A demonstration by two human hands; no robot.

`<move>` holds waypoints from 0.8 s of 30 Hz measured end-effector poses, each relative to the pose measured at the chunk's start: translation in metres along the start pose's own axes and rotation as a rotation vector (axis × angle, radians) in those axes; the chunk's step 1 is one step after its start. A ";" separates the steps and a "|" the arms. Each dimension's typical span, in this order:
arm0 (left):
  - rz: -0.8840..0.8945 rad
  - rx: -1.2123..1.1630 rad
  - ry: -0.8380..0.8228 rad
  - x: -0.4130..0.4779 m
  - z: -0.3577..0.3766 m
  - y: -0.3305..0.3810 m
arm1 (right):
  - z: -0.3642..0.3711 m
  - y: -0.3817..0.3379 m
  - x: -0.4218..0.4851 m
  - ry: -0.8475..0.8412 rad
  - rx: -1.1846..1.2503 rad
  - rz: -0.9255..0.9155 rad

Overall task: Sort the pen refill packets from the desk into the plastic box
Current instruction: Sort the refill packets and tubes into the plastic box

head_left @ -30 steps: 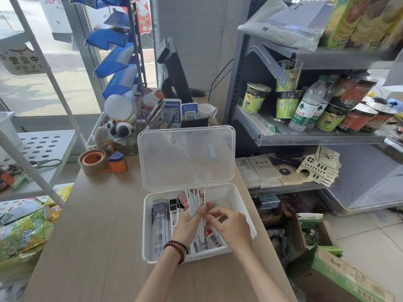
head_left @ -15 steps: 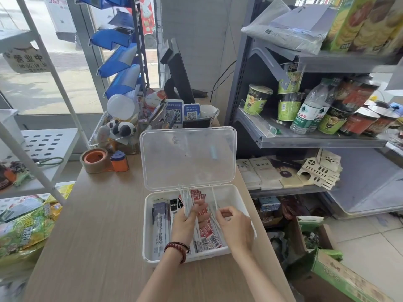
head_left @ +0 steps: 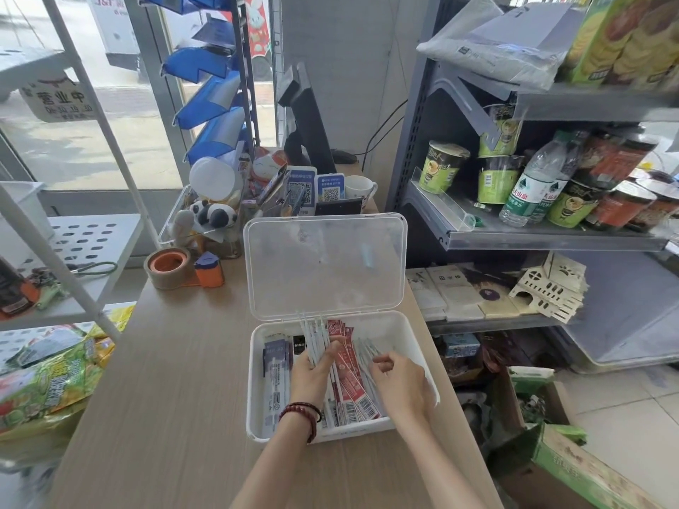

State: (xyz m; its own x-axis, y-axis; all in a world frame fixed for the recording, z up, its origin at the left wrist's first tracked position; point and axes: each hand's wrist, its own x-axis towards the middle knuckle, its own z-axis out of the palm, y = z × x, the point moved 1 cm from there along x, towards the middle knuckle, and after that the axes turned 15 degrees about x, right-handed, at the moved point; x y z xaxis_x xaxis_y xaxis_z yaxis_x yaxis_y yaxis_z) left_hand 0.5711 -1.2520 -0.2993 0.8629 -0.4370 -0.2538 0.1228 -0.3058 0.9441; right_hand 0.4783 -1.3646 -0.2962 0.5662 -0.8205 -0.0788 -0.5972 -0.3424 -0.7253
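**Small convenience shop, counter area**

Payment QR code stands (head_left: 316, 188) are sitting on the wooden counter (head_left: 176, 361) beyond the fingertips, beside the back of a till screen (head_left: 306, 119). Metal shelving (head_left: 514, 236) is running to the right of the fingers, carrying instant noodle cups (head_left: 442, 167) and bottled water (head_left: 532, 185). Snack bags (head_left: 47, 383) are lying low to the left of the fingers. A business-hours sign (head_left: 58, 101) is hanging in the glass shopfront, with street showing outside.
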 end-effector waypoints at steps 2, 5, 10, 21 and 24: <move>0.017 0.006 -0.036 -0.001 0.000 0.001 | 0.000 -0.001 -0.001 -0.030 0.025 -0.050; 0.028 -0.027 -0.038 -0.003 -0.001 0.002 | 0.006 0.006 0.004 -0.116 0.008 0.002; 0.036 -0.032 -0.029 -0.003 -0.002 0.003 | 0.011 0.012 0.009 -0.149 -0.001 0.051; 0.027 -0.154 -0.083 -0.003 0.001 0.003 | -0.009 -0.011 -0.010 -0.181 0.216 -0.156; 0.022 -0.162 -0.087 -0.003 0.002 0.003 | -0.008 -0.009 -0.008 -0.190 0.185 -0.163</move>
State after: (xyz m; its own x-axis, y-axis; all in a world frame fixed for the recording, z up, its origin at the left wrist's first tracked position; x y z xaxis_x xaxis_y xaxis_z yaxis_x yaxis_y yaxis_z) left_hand 0.5681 -1.2536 -0.2965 0.8213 -0.5160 -0.2431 0.1875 -0.1583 0.9694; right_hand 0.4746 -1.3581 -0.2836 0.7527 -0.6551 -0.0652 -0.3861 -0.3590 -0.8497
